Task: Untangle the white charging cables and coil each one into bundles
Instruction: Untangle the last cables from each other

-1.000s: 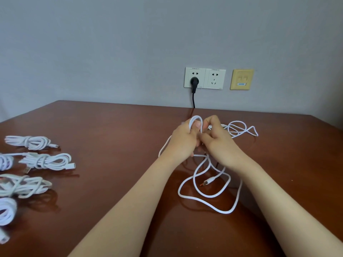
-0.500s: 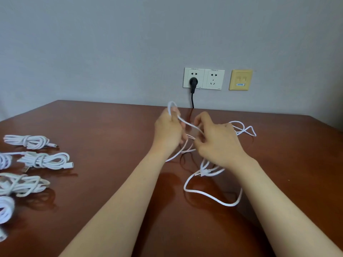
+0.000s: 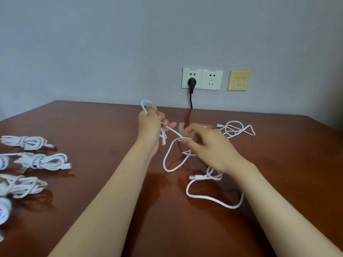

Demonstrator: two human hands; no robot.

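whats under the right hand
On the table, white cable loops and a connector show below the right hand; how the strands cross beneath the palm is hidden.

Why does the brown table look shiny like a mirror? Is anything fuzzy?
Head view: the polished table reflects the black cord and the wall sockets. Head view: the bundles at the left edge look soft and stretched; the cable in the middle is sharp.

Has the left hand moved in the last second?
Yes. The left hand has swung left and up with its cable loop: it was almost under the black plug, and is now well left of it.
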